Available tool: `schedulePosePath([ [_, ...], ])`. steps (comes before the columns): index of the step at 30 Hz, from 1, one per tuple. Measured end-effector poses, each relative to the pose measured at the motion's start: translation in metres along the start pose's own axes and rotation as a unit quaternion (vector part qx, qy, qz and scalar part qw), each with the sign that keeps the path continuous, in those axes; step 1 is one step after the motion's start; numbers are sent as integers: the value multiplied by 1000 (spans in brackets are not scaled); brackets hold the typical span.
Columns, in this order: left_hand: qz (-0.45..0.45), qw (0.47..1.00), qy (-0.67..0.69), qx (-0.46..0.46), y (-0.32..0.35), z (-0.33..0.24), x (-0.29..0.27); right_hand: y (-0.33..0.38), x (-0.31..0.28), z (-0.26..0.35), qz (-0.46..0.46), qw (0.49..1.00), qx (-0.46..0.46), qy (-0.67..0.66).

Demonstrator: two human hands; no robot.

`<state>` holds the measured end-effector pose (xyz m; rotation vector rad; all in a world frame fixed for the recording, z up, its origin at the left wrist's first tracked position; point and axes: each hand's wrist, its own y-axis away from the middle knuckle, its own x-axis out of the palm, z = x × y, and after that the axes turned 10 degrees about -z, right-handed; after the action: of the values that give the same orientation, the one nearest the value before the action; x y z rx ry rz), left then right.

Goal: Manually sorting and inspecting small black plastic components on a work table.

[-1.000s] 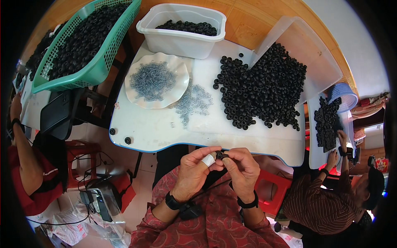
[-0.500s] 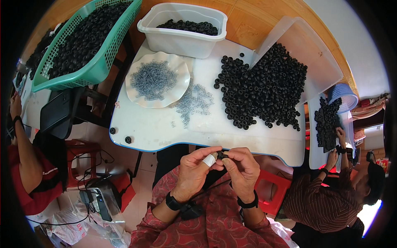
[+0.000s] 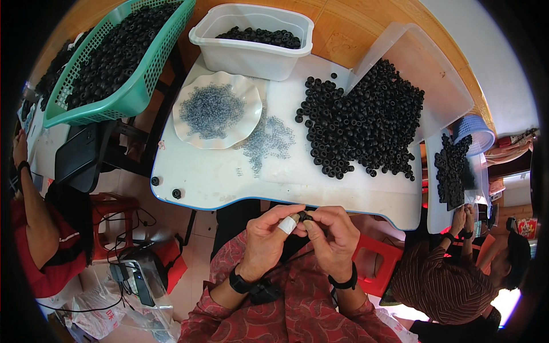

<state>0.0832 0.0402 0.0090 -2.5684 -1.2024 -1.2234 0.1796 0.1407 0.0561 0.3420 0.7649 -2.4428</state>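
In front of the table edge my left hand (image 3: 266,235) and my right hand (image 3: 333,233) meet, fingertips pinched round a small black round part (image 3: 303,216). White tape wraps a digit of the left hand beside it. The fingers hide most of the part. Beyond the hands, a heap of black round parts with holes (image 3: 360,123) covers the table's right half. A white scalloped plate (image 3: 249,123) holds small clear bluish rings (image 3: 210,110), and more rings (image 3: 266,140) are scattered next to it. Two black parts (image 3: 176,194) sit apart at the table's left corner.
A white tub (image 3: 251,57) of black parts stands at the back, and a clear bin (image 3: 440,86) lies tipped behind the heap. At left is a green basket (image 3: 108,108) of black parts. Co-workers (image 3: 452,274) sit at both sides. A red stool (image 3: 374,263) is below the table.
My hands stay together, with the fingers slightly shifted around the small black part. At right, a co-worker's hands have come together, away from their black pile.
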Motion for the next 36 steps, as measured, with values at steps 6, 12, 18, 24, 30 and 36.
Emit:
schedulePosePath([
  [6,3,995,-80,65,3,-3,1,2,-2,-1,20,1000,16,-13],
  [12,-2,992,-105,74,2,0,-4,-5,-5,-5,55,997,-35,31],
  [18,-14,996,-71,54,5,0,-1,-5,-2,-1,75,996,-20,41],
  [24,-48,993,-102,24,4,2,2,-1,4,-6,72,994,-44,66],
  [30,-63,993,-102,9,1,6,-2,2,8,-7,64,995,-37,69],
  [36,-62,994,-88,-9,1,8,-5,4,7,-9,73,994,-20,82],
])
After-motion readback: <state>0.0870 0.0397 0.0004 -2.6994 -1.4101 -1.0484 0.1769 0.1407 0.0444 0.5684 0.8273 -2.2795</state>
